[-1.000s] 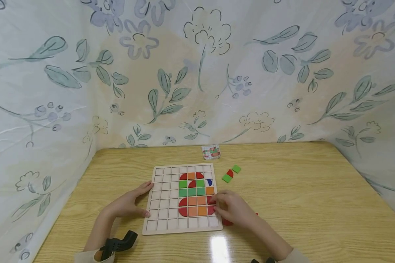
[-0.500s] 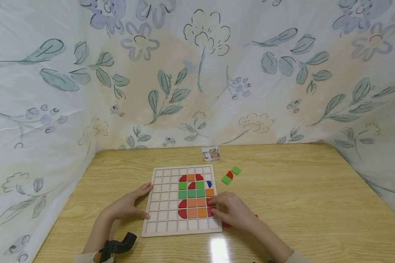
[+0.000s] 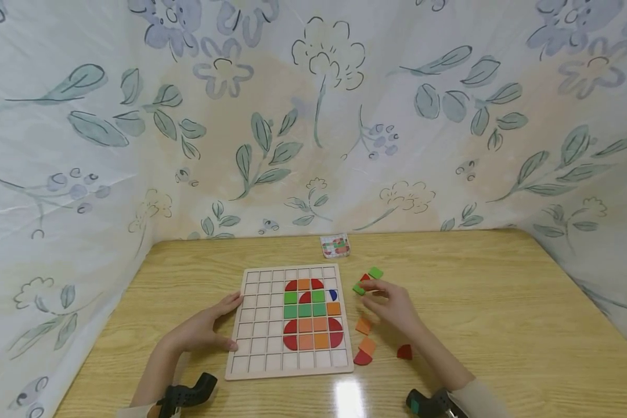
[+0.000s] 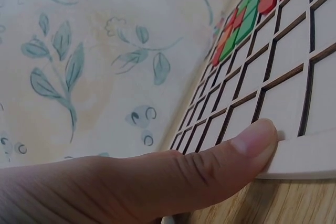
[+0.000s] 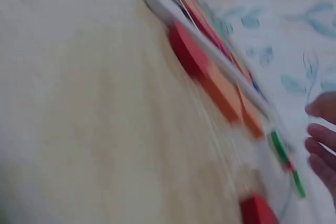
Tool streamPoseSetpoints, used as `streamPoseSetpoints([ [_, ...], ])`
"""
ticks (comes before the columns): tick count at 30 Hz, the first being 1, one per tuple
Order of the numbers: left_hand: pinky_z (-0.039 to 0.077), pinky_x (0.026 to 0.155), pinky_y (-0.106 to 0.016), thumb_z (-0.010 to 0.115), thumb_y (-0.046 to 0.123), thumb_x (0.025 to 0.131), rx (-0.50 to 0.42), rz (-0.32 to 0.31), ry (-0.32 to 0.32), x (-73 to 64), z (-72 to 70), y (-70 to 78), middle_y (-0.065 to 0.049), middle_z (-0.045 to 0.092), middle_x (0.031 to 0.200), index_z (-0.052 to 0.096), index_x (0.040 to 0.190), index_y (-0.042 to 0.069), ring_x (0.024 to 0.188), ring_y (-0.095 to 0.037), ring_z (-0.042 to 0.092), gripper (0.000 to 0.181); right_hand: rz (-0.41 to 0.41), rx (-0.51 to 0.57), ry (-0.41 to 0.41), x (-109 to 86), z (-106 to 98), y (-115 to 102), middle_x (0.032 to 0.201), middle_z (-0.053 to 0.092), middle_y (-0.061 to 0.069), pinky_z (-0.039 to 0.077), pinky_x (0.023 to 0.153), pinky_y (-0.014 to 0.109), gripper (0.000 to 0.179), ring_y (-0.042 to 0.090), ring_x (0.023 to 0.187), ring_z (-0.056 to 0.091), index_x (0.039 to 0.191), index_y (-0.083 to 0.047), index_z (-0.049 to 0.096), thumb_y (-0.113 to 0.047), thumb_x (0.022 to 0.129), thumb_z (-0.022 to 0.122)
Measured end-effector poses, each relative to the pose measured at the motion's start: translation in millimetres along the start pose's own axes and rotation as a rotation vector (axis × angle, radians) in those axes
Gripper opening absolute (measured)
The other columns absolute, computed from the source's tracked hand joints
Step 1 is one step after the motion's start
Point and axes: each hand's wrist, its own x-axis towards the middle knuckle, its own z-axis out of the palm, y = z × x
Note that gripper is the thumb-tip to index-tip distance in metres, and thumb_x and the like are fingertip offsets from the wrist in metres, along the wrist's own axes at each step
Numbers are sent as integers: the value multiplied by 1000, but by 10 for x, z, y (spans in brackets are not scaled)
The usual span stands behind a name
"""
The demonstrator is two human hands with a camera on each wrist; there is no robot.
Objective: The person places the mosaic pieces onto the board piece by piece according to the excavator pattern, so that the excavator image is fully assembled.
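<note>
A pale wooden grid board [image 3: 261, 330] lies on the table with red, orange and green tiles and a blue half-round tile [image 3: 333, 295] in its cells. My left hand [image 3: 204, 326] touches the board's left edge, fingers spread; in the left wrist view its straight thumb [image 4: 226, 163] rests on the rim. To the right of the board, my right hand [image 3: 394, 306] is over a loose green tile [image 3: 359, 288] and a red tile [image 3: 364, 277], partly covering them. Its fingers [image 5: 323, 145] are bent slightly, apart from one another, with nothing visible between them in the blurred right wrist view.
Right of the board lie loose orange tiles [image 3: 363, 325], a red quarter-round tile [image 3: 363, 358] and another red tile [image 3: 404, 352]. One more green tile [image 3: 376, 272] is farther back. A small pattern card [image 3: 335, 246] lies behind the board, before a flowered cloth [image 3: 313, 116].
My right hand has left the red tiles at the board's right edge and moved right and away from me, to the loose green tiles. The left hand stays at the board.
</note>
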Motion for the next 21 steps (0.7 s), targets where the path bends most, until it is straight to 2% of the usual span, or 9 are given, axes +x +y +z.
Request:
streamPoseSetpoints([
  [4,17,106,-60,79,37,66,-7,-6,-2,-3,-2,-6,-13,14,154,28,146,11,138,-40,11,98,46,58,106,185,-113,175,106,66,16,51,84,35,29,31,99,62,109,0,65,-4,81,68],
  [7,18,105,-61,79,38,67,-9,6,-10,-4,-1,-16,-14,13,154,27,146,11,138,-41,11,98,83,64,138,283,-174,279,109,64,19,52,82,32,30,32,100,61,111,2,64,-2,81,67],
  [10,18,105,-61,78,39,68,-10,23,-17,-4,0,-24,-16,13,153,27,146,10,138,-42,11,98,112,22,149,339,-202,330,109,64,19,52,83,35,33,32,100,61,111,2,63,-3,79,70],
  [14,18,104,-61,78,39,68,-9,29,-17,-5,-4,-23,-16,13,153,26,146,9,138,-42,10,98,100,-77,145,385,-195,360,107,65,18,48,86,44,37,32,100,60,111,1,63,-6,77,73],
  [21,18,105,-61,78,38,68,-6,26,-12,-4,-23,-7,-17,13,153,27,146,8,138,-42,10,98,71,-143,151,442,-139,416,101,67,15,48,84,43,29,28,96,61,104,0,66,-5,76,73],
])
